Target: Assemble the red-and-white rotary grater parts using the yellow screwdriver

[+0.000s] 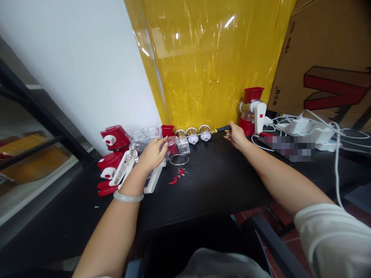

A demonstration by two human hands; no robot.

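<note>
In the head view my right hand [238,136] is closed around the black and yellow handle of a screwdriver [223,129]. Its long shaft points left, and the tip ends close to a clear plastic housing [183,146]; whether it touches cannot be made out. My left hand [153,153] grips the left side of that housing, which lies on its side. A clear ring-shaped part [179,159] sits just in front of it. Small red parts and screws [179,174] lie loose nearer to me. Behind the shaft stand several grater drums [205,133] with white ends.
Red grater bodies [115,138], white crank handles [155,178] and clear cups crowd the table's left. An assembled red-and-white rotary grater [251,112] stands at the back right, beside white chargers [298,125] and trailing cables. Yellow plastic sheeting [214,69] hangs behind.
</note>
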